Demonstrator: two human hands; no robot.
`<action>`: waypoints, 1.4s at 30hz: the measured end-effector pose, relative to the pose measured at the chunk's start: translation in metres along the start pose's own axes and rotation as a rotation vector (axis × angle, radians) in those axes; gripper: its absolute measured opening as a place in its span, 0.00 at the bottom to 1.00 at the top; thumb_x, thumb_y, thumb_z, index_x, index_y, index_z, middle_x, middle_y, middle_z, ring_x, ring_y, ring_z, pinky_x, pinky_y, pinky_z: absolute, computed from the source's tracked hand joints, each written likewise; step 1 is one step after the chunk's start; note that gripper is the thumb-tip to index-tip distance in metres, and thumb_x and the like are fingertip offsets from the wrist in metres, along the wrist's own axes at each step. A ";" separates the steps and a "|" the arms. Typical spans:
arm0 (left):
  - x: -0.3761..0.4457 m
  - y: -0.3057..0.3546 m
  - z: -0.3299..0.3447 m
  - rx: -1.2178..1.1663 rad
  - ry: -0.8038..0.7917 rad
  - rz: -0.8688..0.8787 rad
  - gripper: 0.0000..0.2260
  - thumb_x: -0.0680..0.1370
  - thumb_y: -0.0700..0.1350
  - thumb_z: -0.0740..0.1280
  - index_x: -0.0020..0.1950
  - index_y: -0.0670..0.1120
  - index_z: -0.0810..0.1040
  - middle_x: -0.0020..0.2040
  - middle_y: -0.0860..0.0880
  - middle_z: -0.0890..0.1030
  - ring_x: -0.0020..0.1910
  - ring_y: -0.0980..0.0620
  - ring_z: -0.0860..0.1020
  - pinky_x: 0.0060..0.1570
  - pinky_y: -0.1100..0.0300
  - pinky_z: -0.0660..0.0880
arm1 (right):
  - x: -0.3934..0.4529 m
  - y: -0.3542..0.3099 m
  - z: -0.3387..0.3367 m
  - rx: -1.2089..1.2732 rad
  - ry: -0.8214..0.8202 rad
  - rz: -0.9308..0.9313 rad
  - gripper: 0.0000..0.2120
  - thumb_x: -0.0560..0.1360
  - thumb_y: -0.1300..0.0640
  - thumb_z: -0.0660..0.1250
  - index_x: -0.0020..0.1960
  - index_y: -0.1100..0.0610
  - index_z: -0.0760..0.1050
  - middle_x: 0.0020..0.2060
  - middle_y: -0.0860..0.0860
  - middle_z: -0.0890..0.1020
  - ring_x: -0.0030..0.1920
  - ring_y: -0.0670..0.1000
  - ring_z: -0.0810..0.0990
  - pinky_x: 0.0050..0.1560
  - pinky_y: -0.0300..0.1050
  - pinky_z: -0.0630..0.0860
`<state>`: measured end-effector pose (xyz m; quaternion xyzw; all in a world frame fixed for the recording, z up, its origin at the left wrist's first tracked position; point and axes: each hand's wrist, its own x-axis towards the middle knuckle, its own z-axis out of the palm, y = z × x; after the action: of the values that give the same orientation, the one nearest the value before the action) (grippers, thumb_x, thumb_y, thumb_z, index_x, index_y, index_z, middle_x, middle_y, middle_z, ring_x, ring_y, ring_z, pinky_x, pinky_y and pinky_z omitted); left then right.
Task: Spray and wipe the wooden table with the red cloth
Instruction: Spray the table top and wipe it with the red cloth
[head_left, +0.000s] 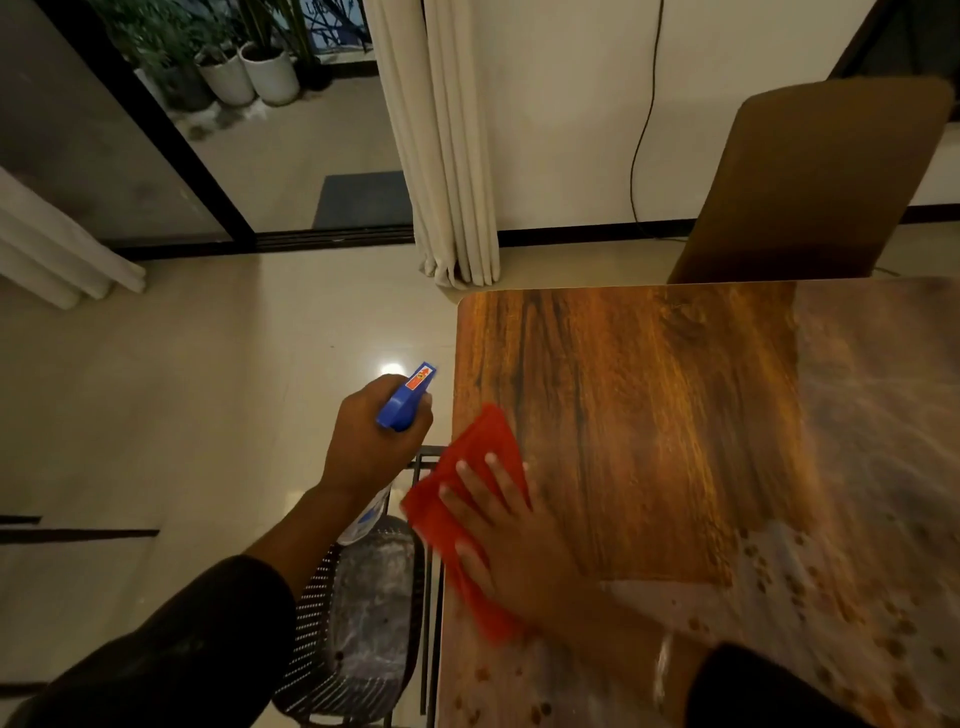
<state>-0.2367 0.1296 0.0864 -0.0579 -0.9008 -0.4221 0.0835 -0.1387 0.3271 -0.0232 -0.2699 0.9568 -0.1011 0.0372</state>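
We see the right hand (511, 540) lying flat on the cloth (470, 512), fingers straight and spread, pressing it onto the table (649, 415) at its left edge, nearer the front left corner than the far one. The cloth is red and rumpled; its left part juts past the table's edge, and its lower end looks blurred. The left hand (371, 441) is off the table, just beside that same left edge, with its fingers curled round the neck of the bottle (402, 405). The bottle's blue spray head points up and toward the far side, and its clear body hangs below the hand. We make out pale wet streaks and foamy patches with dark spots along the table's front and right edges, while the middle and far left show dry wood grain. A chair back (810, 182) stands at the table's far edge. A basket (363, 623) with a perforated wall sits on the floor below the left edge, under the left forearm. A curtain (447, 145) hangs beyond the far left corner.
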 end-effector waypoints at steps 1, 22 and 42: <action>-0.001 -0.002 -0.001 -0.006 0.003 0.001 0.08 0.77 0.49 0.67 0.46 0.45 0.75 0.33 0.51 0.76 0.31 0.53 0.75 0.37 0.70 0.73 | 0.026 0.009 -0.003 0.011 0.000 0.038 0.31 0.87 0.37 0.47 0.86 0.46 0.51 0.86 0.52 0.49 0.85 0.61 0.44 0.81 0.70 0.43; 0.067 0.108 0.029 -0.090 -0.036 0.173 0.08 0.76 0.50 0.71 0.49 0.49 0.74 0.36 0.57 0.77 0.37 0.63 0.77 0.42 0.78 0.70 | -0.078 0.243 -0.070 -0.077 0.060 0.667 0.31 0.83 0.44 0.50 0.85 0.46 0.56 0.85 0.53 0.57 0.85 0.60 0.52 0.80 0.71 0.56; 0.088 0.203 0.183 -0.250 -0.211 -0.123 0.10 0.78 0.54 0.67 0.41 0.50 0.73 0.35 0.47 0.78 0.35 0.49 0.79 0.44 0.51 0.79 | 0.016 0.419 -0.110 0.096 -0.046 0.667 0.32 0.86 0.38 0.49 0.87 0.46 0.44 0.86 0.55 0.44 0.84 0.64 0.39 0.81 0.71 0.39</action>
<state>-0.3059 0.4029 0.1405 -0.0569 -0.8470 -0.5265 -0.0455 -0.3797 0.6870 -0.0052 0.0581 0.9855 -0.1220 0.1026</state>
